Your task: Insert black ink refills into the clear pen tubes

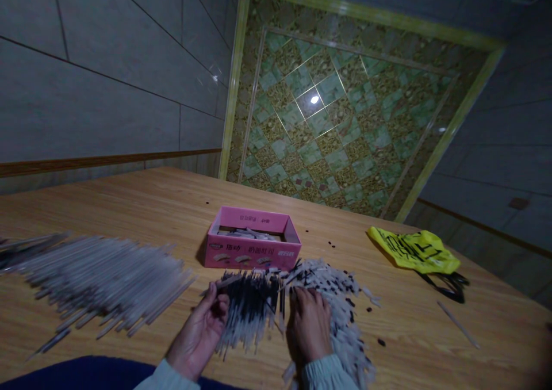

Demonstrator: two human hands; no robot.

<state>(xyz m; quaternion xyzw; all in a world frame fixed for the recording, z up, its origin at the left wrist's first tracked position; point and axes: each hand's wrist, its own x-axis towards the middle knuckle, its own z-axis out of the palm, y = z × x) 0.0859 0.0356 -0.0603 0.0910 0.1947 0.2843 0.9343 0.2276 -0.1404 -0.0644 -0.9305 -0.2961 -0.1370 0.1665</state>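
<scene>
My left hand (204, 327) is closed, palm up, with a thin translucent tube (227, 282) pinched between thumb and forefinger. It is at the left side of a pile of thin black and clear sticks (250, 309). My right hand (309, 321) lies palm down between that pile and a heap of short whitish pieces and black bits (348, 327); its fingers are curled and its fingertips are hard to make out. Just beyond the sticks stands an open pink box (252, 256) with whitish pieces inside.
A wide pile of long translucent tubes (112, 280) covers the left of the wooden table (172, 191). At the right are a yellow bag (411, 251) with black straps and a single tube (457, 324). Small black bits are scattered about. Tiled walls stand behind.
</scene>
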